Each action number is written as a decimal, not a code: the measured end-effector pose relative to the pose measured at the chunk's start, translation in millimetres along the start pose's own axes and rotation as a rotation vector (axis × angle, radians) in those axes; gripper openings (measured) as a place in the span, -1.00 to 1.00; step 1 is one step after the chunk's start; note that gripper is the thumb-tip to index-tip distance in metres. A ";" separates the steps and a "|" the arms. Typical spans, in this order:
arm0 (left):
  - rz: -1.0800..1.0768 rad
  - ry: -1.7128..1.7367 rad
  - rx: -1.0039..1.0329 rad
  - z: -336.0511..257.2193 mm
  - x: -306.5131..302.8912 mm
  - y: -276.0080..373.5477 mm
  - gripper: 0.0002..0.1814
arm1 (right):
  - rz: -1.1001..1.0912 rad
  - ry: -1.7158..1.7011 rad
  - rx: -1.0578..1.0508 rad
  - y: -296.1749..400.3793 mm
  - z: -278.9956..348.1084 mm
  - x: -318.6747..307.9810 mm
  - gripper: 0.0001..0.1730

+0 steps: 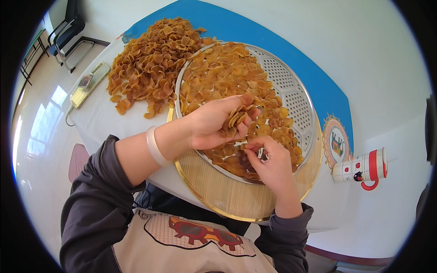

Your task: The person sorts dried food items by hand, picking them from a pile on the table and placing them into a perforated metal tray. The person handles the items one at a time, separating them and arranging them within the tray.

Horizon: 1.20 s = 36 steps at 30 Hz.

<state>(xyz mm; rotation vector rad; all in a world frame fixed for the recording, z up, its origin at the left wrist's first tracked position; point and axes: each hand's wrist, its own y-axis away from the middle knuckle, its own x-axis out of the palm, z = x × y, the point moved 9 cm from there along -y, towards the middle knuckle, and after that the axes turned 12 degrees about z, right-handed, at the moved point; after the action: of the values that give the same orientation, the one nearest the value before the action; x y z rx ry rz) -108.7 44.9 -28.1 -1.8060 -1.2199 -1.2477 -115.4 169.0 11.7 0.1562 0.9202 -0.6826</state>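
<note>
My left hand is over the tray, palm turned up, with a small bunch of brown dried slices in its curled fingers. Just below it and to the right, my right hand pinches the edge of a dried slice between thumb and forefinger. Beneath both hands lies a round perforated metal steamer tray. Overlapping amber slices cover most of it, while its perforated right side is bare. The tray rests on a round woven mat with a gold rim.
A large heap of dried slices lies on the table left of the tray. Farther left is a power strip with a cable. A white cup with a red handle lies at the right. A black chair stands beyond the table.
</note>
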 end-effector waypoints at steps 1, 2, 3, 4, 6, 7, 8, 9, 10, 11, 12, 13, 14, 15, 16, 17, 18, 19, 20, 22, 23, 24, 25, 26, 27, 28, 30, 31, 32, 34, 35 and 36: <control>-0.001 -0.007 -0.001 0.0 -0.6 0.1 -0.76 | 0.010 -0.020 0.012 -0.5 -2.1 2.6 -0.80; -0.002 -0.014 -0.002 0.3 -1.2 0.4 -0.76 | 0.014 -0.022 0.015 -0.7 -3.0 4.8 -0.80; -0.011 -0.023 -0.001 0.1 -0.7 0.2 -0.77 | 0.015 -0.022 0.020 -0.6 -3.8 5.8 -0.79; -0.020 -0.032 0.000 -0.1 0.7 0.4 -0.77 | 0.016 -0.023 0.026 -0.7 -4.6 6.6 -0.79; -0.032 -0.052 -0.002 -0.2 1.8 1.5 -0.77 | 0.010 -0.029 0.025 -1.7 -5.9 8.3 -0.80; -0.036 -0.063 -0.004 -0.2 1.9 2.3 -0.77 | 0.008 -0.034 0.024 -2.3 -6.0 9.0 -0.80; -0.039 -0.073 -0.007 -0.1 1.7 2.8 -0.77 | 0.007 -0.025 0.022 -2.9 -5.2 9.3 -0.80; -0.033 -0.074 -0.007 0.0 2.2 2.7 -0.77 | 0.005 -0.016 0.021 -3.3 -4.3 9.1 -0.79; -0.026 -0.075 -0.007 0.2 2.5 2.4 -0.77 | 0.004 -0.006 0.020 -3.6 -3.7 8.9 -0.79; -0.020 -0.076 -0.007 0.5 2.7 2.1 -0.77 | 0.003 -0.007 0.004 -4.0 -3.5 9.4 -0.79; -0.016 -0.081 -0.009 0.7 2.5 1.5 -0.77 | 0.002 -0.008 -0.011 -4.2 -4.6 10.4 -0.78; -0.012 -0.086 -0.010 0.9 2.2 0.8 -0.77 | 0.001 -0.009 -0.026 -4.2 -4.7 10.7 -0.78; -0.008 -0.091 -0.011 1.1 1.9 0.2 -0.77 | 0.011 0.002 -0.034 -4.1 -4.0 11.0 -0.78; 0.006 -0.087 -0.014 1.2 2.7 0.0 -0.79 | 0.021 0.011 -0.044 -4.4 -3.2 11.0 -0.77; 0.020 -0.083 -0.016 1.3 3.5 -0.1 -0.82 | 0.030 0.021 -0.054 -4.6 -2.3 11.3 -0.77; 0.034 -0.080 -0.019 1.5 4.6 -0.3 -0.85 | 0.025 0.023 -0.063 -4.5 -1.6 10.9 -0.77; 0.033 -0.084 -0.020 1.5 3.9 -0.2 -0.85 | 0.021 0.026 -0.073 -4.6 -1.4 11.5 -0.77; 0.033 -0.087 -0.020 1.7 3.4 -0.1 -0.84 | 0.018 0.028 -0.082 -4.7 -0.9 11.8 -0.77; 0.033 -0.091 -0.021 1.8 3.0 0.0 -0.84 | 0.021 0.029 -0.082 -5.0 -1.1 12.2 -0.77; 0.031 -0.094 -0.025 2.1 2.3 -0.3 -0.84 | 0.028 0.031 -0.078 -5.0 -1.3 12.2 -0.76; 0.030 -0.095 -0.027 2.2 2.1 -0.3 -0.84 | 0.027 0.013 -0.061 -4.8 -2.8 12.1 -0.76; 0.024 -0.100 -0.026 2.2 1.7 -0.3 -0.83 | 0.025 -0.004 -0.044 -4.5 -4.2 12.1 -0.76; 0.018 -0.105 -0.025 2.1 1.4 -0.2 -0.83 | 0.024 -0.022 -0.028 -4.1 -5.5 12.2 -0.76; 0.012 -0.111 -0.023 2.0 1.0 0.0 -0.83 | 0.025 -0.037 -0.012 -4.0 -6.3 12.3 -0.75; 0.016 -0.110 -0.027 2.5 1.3 -0.3 -0.82 | 0.026 -0.051 0.004 -3.9 -6.9 11.9 -0.74; 0.021 -0.110 -0.030 3.1 1.4 -0.4 -0.82 | 0.027 -0.065 0.020 -3.7 -7.6 11.4 -0.73; 0.026 -0.105 -0.038 4.7 1.1 -0.6 -0.82 | 0.012 -0.067 0.031 -3.0 -7.6 9.1 -0.74; 0.027 -0.101 -0.042 5.8 0.5 -0.9 -0.81 | 0.005 -0.069 0.036 -2.8 -7.7 8.0 -0.74; 0.028 -0.097 -0.046 7.0 0.4 -1.0 -0.81 | -0.024 -0.025 0.020 -1.9 -6.0 4.1 -0.75; 0.020 -0.103 -0.073 8.5 3.0 0.4 -0.80 | -0.087 0.064 -0.016 -0.4 -2.8 -6.0 -0.77; 0.017 -0.106 -0.087 9.7 4.0 1.1 -0.80 | -0.165 0.063 -0.034 2.1 -0.2 -14.4 -0.78; 0.024 -0.115 -0.102 11.6 4.8 1.4 -0.80 | -0.244 0.061 -0.051 5.4 3.3 -22.5 -0.79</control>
<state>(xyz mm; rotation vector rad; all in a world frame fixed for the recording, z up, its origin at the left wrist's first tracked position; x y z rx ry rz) -102.7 55.9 -27.8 -1.9848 -1.2121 -1.2266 -119.2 182.6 30.3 0.0189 1.0243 -0.8828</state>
